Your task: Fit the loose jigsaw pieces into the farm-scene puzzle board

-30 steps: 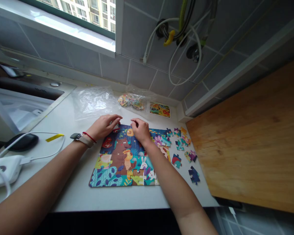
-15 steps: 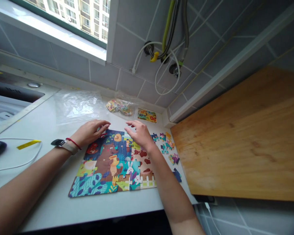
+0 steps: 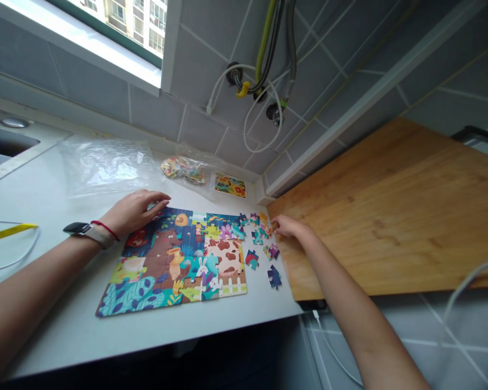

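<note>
A colourful jigsaw puzzle [image 3: 179, 260] lies partly assembled on the white counter [image 3: 49, 206]. My left hand [image 3: 132, 210] rests flat on the puzzle's top left corner, fingers stretched out, a watch and red string at the wrist. My right hand [image 3: 287, 225] has reached right to the loose puzzle pieces [image 3: 264, 238] beside the puzzle, its fingertips curled down onto the topmost pieces. Whether a piece is pinched I cannot make out.
A clear plastic bag [image 3: 106, 165] and a bag of more pieces [image 3: 183, 169] lie at the back, beside a small picture card [image 3: 230, 186]. A wooden board [image 3: 390, 216] borders the counter on the right. Hoses [image 3: 260, 81] hang on the tiled wall. A sink [image 3: 8, 143] is far left.
My right hand left the puzzle's top edge and moved right to the loose pieces. My left hand stayed on the puzzle corner. The view swung to the right.
</note>
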Tool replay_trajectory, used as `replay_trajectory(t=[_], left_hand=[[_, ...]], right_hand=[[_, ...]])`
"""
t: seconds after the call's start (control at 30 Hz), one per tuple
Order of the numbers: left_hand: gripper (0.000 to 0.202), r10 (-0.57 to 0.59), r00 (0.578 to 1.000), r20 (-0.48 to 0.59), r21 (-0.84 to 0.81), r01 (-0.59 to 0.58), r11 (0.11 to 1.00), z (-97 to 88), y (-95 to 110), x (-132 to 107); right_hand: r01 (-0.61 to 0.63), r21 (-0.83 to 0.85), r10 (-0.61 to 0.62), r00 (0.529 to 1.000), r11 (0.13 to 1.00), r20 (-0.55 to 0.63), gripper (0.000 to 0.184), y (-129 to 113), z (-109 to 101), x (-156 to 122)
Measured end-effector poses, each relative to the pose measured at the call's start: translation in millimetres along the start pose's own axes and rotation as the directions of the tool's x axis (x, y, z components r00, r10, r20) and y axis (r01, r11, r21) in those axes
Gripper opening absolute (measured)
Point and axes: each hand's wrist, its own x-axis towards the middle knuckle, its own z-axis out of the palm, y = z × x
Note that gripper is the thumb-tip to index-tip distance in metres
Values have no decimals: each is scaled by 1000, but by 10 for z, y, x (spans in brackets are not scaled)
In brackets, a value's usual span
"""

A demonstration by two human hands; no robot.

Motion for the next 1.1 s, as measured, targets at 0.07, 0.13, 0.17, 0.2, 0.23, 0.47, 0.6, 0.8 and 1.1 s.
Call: replay_trajectory(t=[0.07,0.13,0.17,0.2,0.23,0.47,0.6,0.8,1.1], left_hand=[[61,2,1000,5,-4,-2,1000,-6,9,4],[61,6,1000,8,-5,-6,1000,-9,20,7],[60,9,1000,9,-2,-9,1000,-9,23,9],[60,11,1000,10,1,-11,1000,-9,24,11],[59,13,1000,12,5,-13,1000,-10,22,13],[60,5,1000,31,-3,-5,1000,-33,7,18],[58,7,1000,22,-12,-7,1000,-29,1,13],[57,21,999,43,10,-21,1000,-10,-29,19],[65,-4,1000,28,-24,5,1000,-31,14,25]], right_hand=[[4,-19,-3,999,1000,54,36,-37,76,63],[12,-36,-9,997,999,76,36,-81,137,120],[16,-43,-12,997,999,77,36,-99,158,142],[19,-50,-15,997,999,70,36,-114,174,156],[22,-56,-19,998,998,56,36,-127,185,163],[25,-100,-36,993,995,-109,38,-174,155,57],[15,-145,-24,998,989,-55,35,-115,78,-30],[121,-179,-110,991,976,75,43,-139,221,-239],[246,-182,-248,969,952,12,40,-159,444,-390]])
